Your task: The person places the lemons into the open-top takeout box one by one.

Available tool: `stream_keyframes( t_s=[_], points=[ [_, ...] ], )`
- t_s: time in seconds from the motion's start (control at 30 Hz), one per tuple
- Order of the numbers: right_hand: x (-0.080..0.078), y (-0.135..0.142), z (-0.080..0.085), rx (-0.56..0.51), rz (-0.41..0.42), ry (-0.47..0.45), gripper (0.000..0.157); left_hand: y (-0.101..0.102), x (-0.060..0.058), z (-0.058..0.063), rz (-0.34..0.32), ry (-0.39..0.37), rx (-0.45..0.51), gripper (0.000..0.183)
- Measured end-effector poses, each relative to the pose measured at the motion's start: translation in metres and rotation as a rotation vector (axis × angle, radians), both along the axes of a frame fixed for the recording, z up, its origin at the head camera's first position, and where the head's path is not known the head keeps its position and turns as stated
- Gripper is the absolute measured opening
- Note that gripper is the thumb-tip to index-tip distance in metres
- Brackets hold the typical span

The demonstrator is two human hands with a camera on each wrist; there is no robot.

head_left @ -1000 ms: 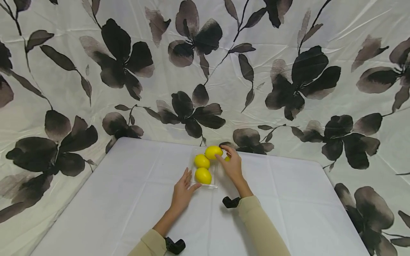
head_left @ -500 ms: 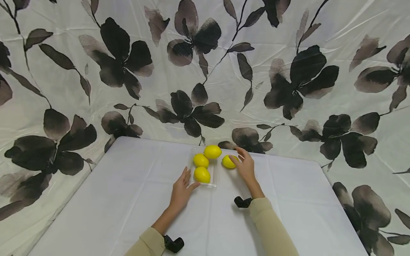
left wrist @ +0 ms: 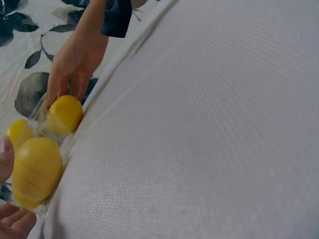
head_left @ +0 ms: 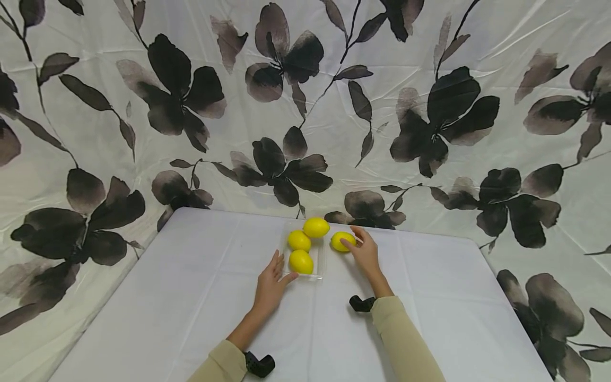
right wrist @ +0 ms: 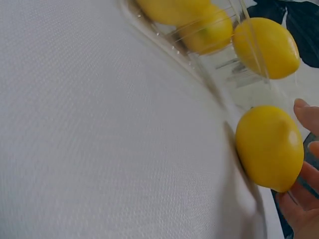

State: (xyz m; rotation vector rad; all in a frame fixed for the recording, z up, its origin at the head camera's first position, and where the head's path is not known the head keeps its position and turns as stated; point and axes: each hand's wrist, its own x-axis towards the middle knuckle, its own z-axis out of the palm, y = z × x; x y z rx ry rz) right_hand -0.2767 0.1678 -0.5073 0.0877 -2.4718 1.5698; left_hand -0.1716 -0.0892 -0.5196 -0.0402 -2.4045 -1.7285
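Observation:
A clear plastic container (head_left: pixel 311 276) stands near the table's far edge. Inside it are two yellow lemons, a front one (head_left: pixel 301 262) and a middle one (head_left: pixel 299 241); a third lemon (head_left: pixel 316 227) lies at its far end. My left hand (head_left: pixel 270 286) rests against the container's near left corner, fingers fairly straight along the side and thumb at the front edge. Right of the container, another lemon (head_left: pixel 343 242) sits on the table. Beside it is my right hand (head_left: pixel 366 255), fingers and thumb spread at its right side; the right wrist view shows a gap between thumb and lemon (right wrist: pixel 269 148).
A white cloth covers the table (head_left: pixel 229 244). Behind it hangs a pale curtain (head_left: pixel 363 111) with dark flowers, close to the table's far edge. Each wrist carries a black device, one on the left (head_left: pixel 260 365) and one on the right (head_left: pixel 361 304).
My right hand has moved right from the far lemon at the container to the lemon on the table, then slightly down beside it. The left hand stays at the container.

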Motion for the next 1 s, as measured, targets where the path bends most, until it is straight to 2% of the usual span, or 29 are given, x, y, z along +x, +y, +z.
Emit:
stream_keyframes(
  t_s=[0.13, 0.3, 0.5, 0.77, 1.0],
  points=[
    [0.0, 0.0, -0.003, 0.031, 0.013, -0.021, 0.057, 0.001, 0.001, 0.001, -0.009, 0.012, -0.007, 0.087],
    [0.002, -0.003, -0.005, 0.052, 0.048, -0.023, 0.057, 0.001, 0.002, 0.004, -0.011, -0.015, 0.014, 0.086],
    [0.003, -0.003, -0.007, 0.053, 0.014, 0.007, 0.053, 0.001, 0.0, 0.003, -0.009, -0.019, 0.019, 0.086],
    [0.005, -0.001, -0.01, 0.014, 0.001, 0.0, 0.052, 0.001, -0.002, -0.001, -0.01, -0.022, 0.03, 0.087],
    [0.01, 0.001, -0.005, -0.021, -0.023, 0.023, 0.051, -0.001, -0.009, -0.002, -0.022, 0.004, 0.016, 0.089]
  ],
)
